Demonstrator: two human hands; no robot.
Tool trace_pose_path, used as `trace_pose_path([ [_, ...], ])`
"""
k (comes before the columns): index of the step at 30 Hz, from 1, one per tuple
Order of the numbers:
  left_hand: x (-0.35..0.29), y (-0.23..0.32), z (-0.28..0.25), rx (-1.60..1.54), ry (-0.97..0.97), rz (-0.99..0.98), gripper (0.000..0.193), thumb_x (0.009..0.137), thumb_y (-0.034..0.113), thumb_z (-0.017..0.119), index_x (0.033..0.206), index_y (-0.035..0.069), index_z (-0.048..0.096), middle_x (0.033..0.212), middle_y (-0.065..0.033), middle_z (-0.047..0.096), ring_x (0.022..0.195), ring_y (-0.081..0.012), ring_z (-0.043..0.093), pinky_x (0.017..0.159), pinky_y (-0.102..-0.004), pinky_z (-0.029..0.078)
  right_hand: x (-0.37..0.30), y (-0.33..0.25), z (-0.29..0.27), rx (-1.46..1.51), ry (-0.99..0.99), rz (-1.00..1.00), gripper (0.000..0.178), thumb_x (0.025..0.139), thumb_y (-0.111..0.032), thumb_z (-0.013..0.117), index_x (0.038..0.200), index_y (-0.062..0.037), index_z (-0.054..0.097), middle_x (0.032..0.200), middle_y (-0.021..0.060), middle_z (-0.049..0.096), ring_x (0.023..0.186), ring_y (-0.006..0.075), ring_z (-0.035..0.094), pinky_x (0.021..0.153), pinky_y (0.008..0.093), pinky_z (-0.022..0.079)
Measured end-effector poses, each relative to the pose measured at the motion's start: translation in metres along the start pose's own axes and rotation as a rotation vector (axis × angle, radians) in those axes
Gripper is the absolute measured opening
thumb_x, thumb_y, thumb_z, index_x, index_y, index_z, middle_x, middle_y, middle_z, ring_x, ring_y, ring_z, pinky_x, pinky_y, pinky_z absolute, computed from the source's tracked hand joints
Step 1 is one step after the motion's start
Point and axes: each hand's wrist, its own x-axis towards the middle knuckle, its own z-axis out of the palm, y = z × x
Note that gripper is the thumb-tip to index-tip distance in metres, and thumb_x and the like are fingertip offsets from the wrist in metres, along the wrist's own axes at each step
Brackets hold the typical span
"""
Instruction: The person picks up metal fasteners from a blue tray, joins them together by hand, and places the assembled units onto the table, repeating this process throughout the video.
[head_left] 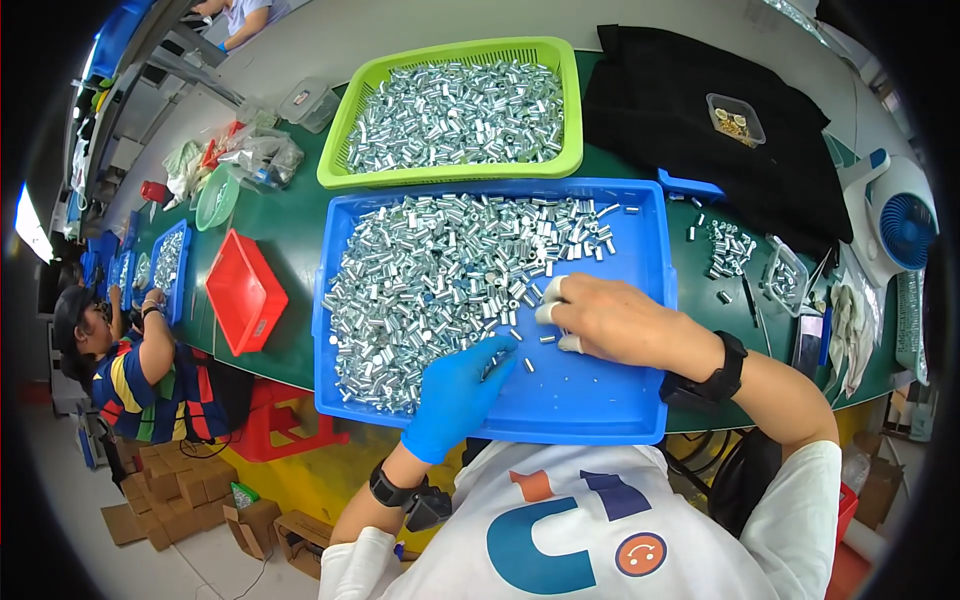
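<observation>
A large blue tray [600, 412] lies in front of me, with a heap of short silvery metal cylinders [430, 270] over its left and far parts. My left hand [458, 392], in a blue glove, rests at the heap's near right edge, thumb a little apart from the fingers; nothing shows in it. White finger cots cover several fingertips of my right hand [625, 322], which reaches in over the bare part of the tray. Its fingers are bent and apart, close to a few loose cylinders. No held piece is visible there.
Behind stands a green basket [330, 165] of similar cylinders. A red tray [245, 290] is at left, beyond it a co-worker [150, 370]. On the right are loose cylinders [730, 248], a small clear tub [790, 280], a black cloth [660, 110] and a fan [900, 215].
</observation>
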Motion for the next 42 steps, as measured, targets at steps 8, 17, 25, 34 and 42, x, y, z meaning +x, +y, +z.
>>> trace_pose_path([
  [8,0.034,0.003,0.025,0.552,-0.147,0.296,0.022,0.085,0.018,0.062,0.104,0.009,0.062,0.076,-0.0103,0.066,0.061,-0.0224,0.064,0.053,-0.0329,0.049,-0.014,-0.002,0.004,-0.049,-0.007,0.188,0.022,0.074,-0.003,0.062,0.095,-0.0038,0.061,0.084,0.0125,0.055,0.085,0.0316,0.057,0.070,0.0421,0.048],
  [17,0.003,0.021,0.009,-0.316,-0.084,0.012,0.021,0.085,0.017,0.065,0.104,0.010,0.065,0.075,-0.0028,0.065,0.058,-0.0095,0.055,0.054,-0.0251,0.044,-0.036,-0.030,0.010,0.252,0.279,0.248,0.037,0.075,0.002,0.063,0.111,-0.0050,0.059,0.089,0.0122,0.056,0.085,0.0304,0.058,0.073,0.0372,0.049],
  [25,-0.027,0.020,0.013,-0.535,-0.099,-0.097,0.022,0.082,0.010,0.068,0.104,0.007,0.066,0.084,-0.0011,0.064,0.066,-0.0058,0.050,0.060,-0.0212,0.043,-0.028,-0.069,0.024,0.345,0.499,0.129,0.049,0.074,0.007,0.065,0.120,-0.0033,0.054,0.089,0.0102,0.057,0.079,0.0250,0.058,0.070,0.0327,0.050],
  [34,-0.026,0.017,0.011,-0.499,-0.175,-0.160,0.024,0.084,0.009,0.067,0.107,0.006,0.064,0.085,-0.0024,0.064,0.069,-0.0065,0.053,0.061,-0.0220,0.045,-0.030,-0.071,0.027,0.459,0.483,0.200,0.050,0.075,0.006,0.066,0.122,-0.0032,0.053,0.087,0.0084,0.059,0.075,0.0192,0.060,0.066,0.0302,0.051],
  [42,-0.021,0.016,-0.002,-1.238,-0.169,-0.553,0.022,0.086,0.005,0.061,0.108,0.006,0.058,0.086,-0.0010,0.061,0.070,-0.0058,0.055,0.061,-0.0214,0.046,-0.009,-0.051,0.008,0.632,0.435,0.208,0.038,0.079,0.002,0.064,0.116,-0.0047,0.058,0.092,0.0105,0.062,0.076,0.0211,0.062,0.066,0.0306,0.051],
])
